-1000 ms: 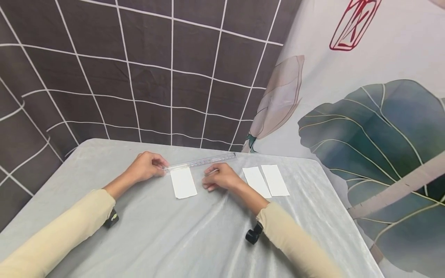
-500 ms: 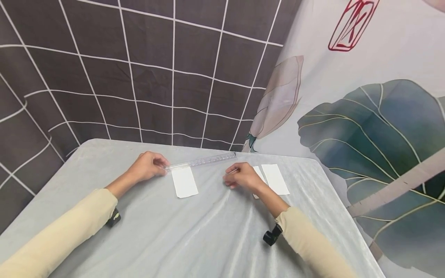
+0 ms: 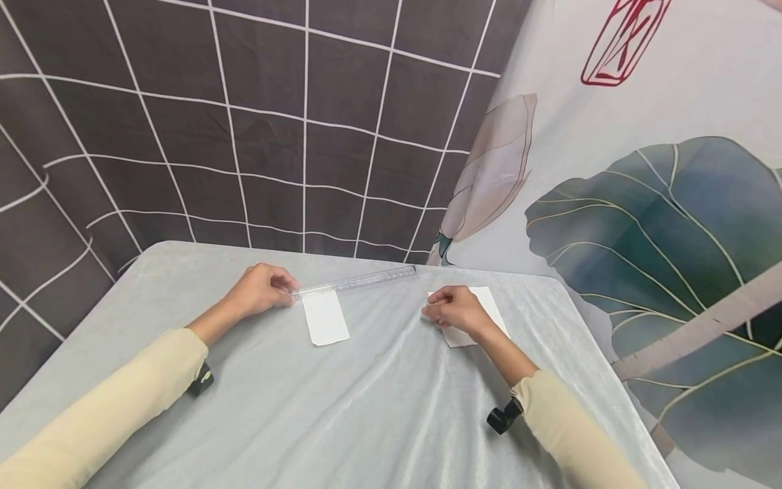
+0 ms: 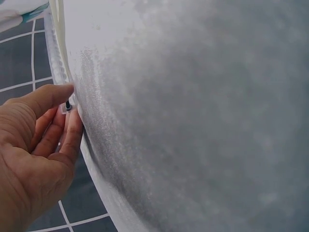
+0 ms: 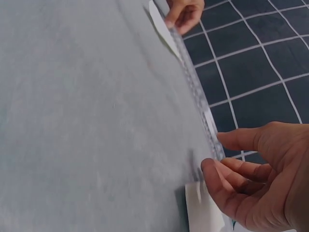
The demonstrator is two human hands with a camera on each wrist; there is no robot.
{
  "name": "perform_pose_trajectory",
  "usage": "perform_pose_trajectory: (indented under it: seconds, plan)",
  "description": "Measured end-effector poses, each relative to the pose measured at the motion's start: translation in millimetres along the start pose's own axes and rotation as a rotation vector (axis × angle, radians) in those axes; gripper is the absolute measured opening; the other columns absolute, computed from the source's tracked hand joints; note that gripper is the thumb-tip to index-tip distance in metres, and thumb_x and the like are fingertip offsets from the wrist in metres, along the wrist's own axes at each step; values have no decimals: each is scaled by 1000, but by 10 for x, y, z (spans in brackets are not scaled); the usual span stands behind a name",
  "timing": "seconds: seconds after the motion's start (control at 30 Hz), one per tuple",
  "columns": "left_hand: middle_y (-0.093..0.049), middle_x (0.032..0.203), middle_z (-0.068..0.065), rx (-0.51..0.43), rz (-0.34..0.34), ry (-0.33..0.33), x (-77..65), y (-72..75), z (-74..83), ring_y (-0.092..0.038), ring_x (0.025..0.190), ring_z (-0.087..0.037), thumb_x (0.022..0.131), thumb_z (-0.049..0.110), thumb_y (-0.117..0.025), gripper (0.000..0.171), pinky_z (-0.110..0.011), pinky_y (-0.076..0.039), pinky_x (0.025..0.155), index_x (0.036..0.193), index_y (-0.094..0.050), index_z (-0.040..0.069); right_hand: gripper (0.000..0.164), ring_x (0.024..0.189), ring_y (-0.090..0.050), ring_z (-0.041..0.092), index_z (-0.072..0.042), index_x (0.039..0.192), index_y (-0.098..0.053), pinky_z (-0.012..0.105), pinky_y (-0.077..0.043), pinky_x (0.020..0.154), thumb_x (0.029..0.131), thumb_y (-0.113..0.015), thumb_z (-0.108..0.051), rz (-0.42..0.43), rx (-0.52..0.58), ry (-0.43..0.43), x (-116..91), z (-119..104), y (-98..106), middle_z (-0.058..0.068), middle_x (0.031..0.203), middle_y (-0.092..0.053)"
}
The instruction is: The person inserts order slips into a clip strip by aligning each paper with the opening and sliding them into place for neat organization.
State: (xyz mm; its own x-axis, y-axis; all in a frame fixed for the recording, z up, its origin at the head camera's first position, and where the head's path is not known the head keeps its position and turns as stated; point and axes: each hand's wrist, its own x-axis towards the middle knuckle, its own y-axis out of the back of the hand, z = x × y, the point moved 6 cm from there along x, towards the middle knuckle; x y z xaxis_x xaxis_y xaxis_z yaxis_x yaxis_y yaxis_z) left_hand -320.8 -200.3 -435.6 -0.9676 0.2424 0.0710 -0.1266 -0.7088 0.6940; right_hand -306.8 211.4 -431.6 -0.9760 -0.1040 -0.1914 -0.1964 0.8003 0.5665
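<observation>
In the head view my left hand (image 3: 264, 288) pinches the left end of a long clear plastic strip (image 3: 369, 278) marked with rows of small round shapes. The strip slants across the back of the table, just behind the top edge of a white paper card (image 3: 326, 318). In the left wrist view the strip's end (image 4: 67, 107) sits between thumb and fingers. My right hand (image 3: 457, 311) is over two more white cards, a nearer one (image 3: 459, 337) and a farther one (image 3: 491, 302), partly covering both. Its thumb and fingers are bent apart with nothing between them, as the right wrist view shows.
A grey cloth (image 3: 330, 414) with soft creases covers the table. Behind it hangs a dark curtain (image 3: 256, 149) with white grid lines. To the right is a pale hanging (image 3: 568, 224) printed with large leaves. A small black camera (image 3: 504, 415) is strapped at the right wrist.
My right hand has moved right, from beside the left card to over the two right-hand cards. The left hand keeps its pinch on the clear strip and has barely moved.
</observation>
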Motion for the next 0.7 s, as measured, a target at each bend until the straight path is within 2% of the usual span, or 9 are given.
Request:
perform_pose_trajectory:
  seconds: [0.23,0.43,0.7]
  plan:
    - [-86,104,-18,-8,7,-9,12,-5,-6,-81,98,-28,81,2,-90,27,-30,-61,84,107,-84,-2,36,78,-73,10,6,122,-76,26,-63,68,95,-85,-16,36,-42,-29,-35,128,168,14,103,-83]
    - [-86,103,-18,-9,9,-5,0,0,2,-81,96,-26,81,2,-90,26,-29,-61,83,107,-85,-2,36,77,-72,10,5,123,-76,24,-62,68,96,-85,-18,61,-70,-33,-34,200,262,14,106,-84]
    - [-86,101,-15,-1,16,4,7,1,-16,-79,92,-18,81,1,-89,25,-23,-59,80,106,-85,0,36,77,-73,10,6,122,-76,26,-61,67,96,-85,-18,71,-101,-51,-57,266,368,14,103,-84]
